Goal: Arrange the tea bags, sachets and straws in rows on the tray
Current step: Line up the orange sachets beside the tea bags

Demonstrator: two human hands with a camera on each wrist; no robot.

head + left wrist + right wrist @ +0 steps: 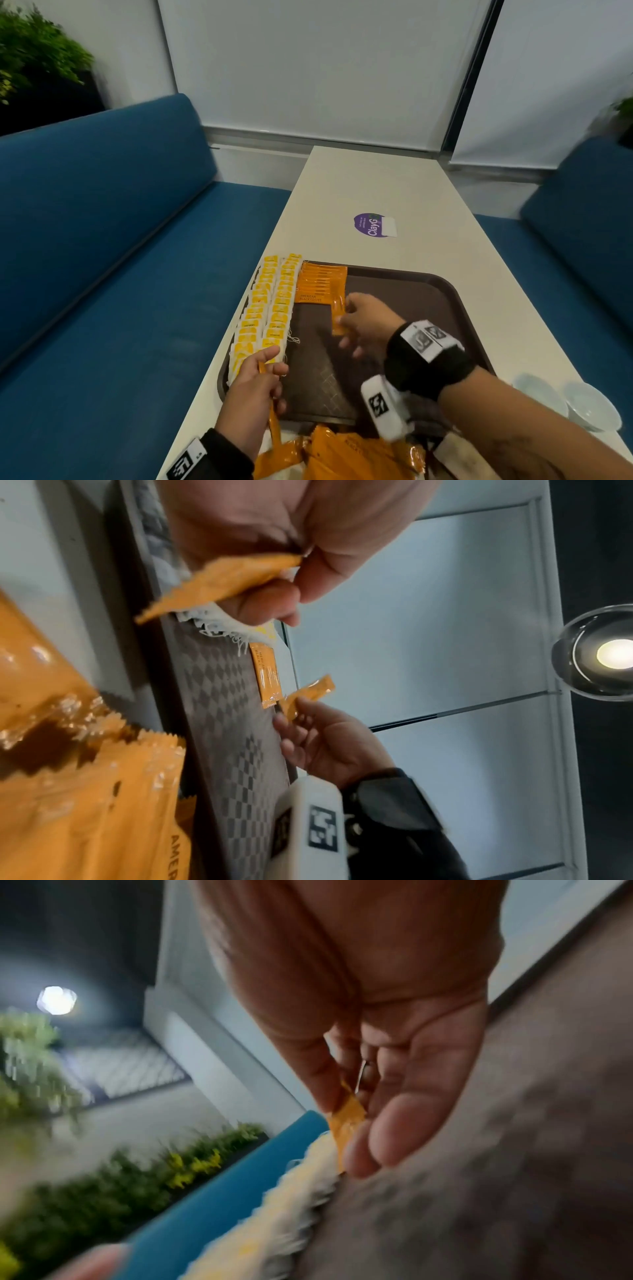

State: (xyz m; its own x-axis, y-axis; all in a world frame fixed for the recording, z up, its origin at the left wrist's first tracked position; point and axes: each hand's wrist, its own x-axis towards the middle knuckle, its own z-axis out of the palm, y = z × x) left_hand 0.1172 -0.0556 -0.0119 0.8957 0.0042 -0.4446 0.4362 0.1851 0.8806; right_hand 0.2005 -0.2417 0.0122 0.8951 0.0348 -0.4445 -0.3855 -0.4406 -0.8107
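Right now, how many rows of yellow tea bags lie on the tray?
2: the outer row along the tray's left edge, the inner row beside it, next to the orange sachets.

You sit between two blue sofas (102,240); the white bench (376,185) runs ahead of your hands to white blinds (325,68). Plants (30,51) stand left of them, and a ceiling lamp (56,1000) glows above.

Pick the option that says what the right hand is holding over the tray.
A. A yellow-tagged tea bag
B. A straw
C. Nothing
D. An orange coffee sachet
D: in the head view the right hand pinches an orange coffee sachet just below the row of orange sachets on the brown tray; the tea bags lie further left.
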